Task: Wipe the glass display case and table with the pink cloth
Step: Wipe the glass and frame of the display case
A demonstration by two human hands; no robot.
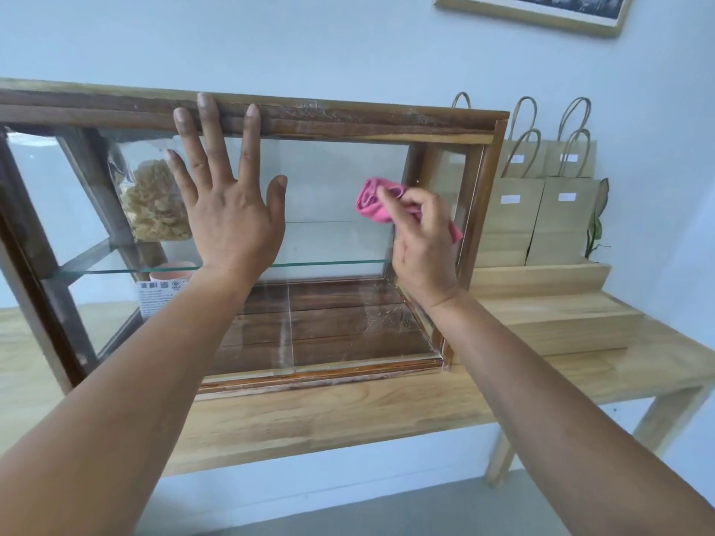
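The glass display case (348,121) with a dark wooden frame stands on a light wooden table (348,412). My left hand (228,210) lies flat and spread against the front glass, its fingertips reaching the top frame. My right hand (421,245) grips the bunched pink cloth (373,199) and presses it on the front glass near the case's right post. A glass shelf (329,264) runs across the inside of the case.
A clear bag of pale snacks (154,203) and a pink cup (172,270) sit inside the case at the left. Several brown paper bags (541,210) stand on a stepped wooden riser (541,303) to the right. A framed picture (534,9) hangs on the wall.
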